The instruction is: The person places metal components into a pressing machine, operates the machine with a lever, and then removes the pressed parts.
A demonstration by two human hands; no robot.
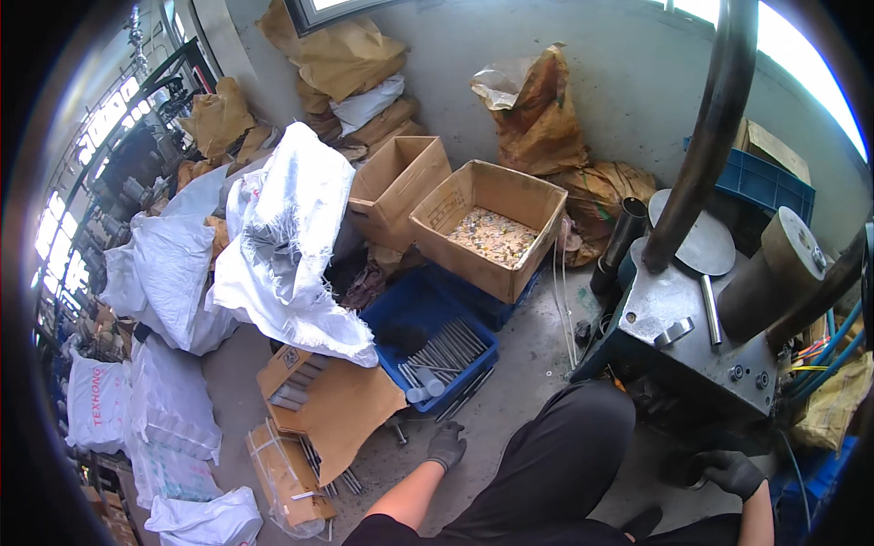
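My left hand, in a grey glove, hangs low over the floor with its fingers loosely apart and seemingly nothing in them. Just beyond its fingertips, a few thin metal rods lie beside a blue plastic bin. Inside that bin are several grey metal rods and short, thick round pieces. On the right, my other gloved hand, my right hand, curls round a dark round piece with a shiny rim; its exact kind is unclear.
A heavy metal workbench with upright pipes and a round plate stands at right. An opened carton with metal pieces lies left, near white sacks. Behind the bin, a cardboard box holds small mixed granules.
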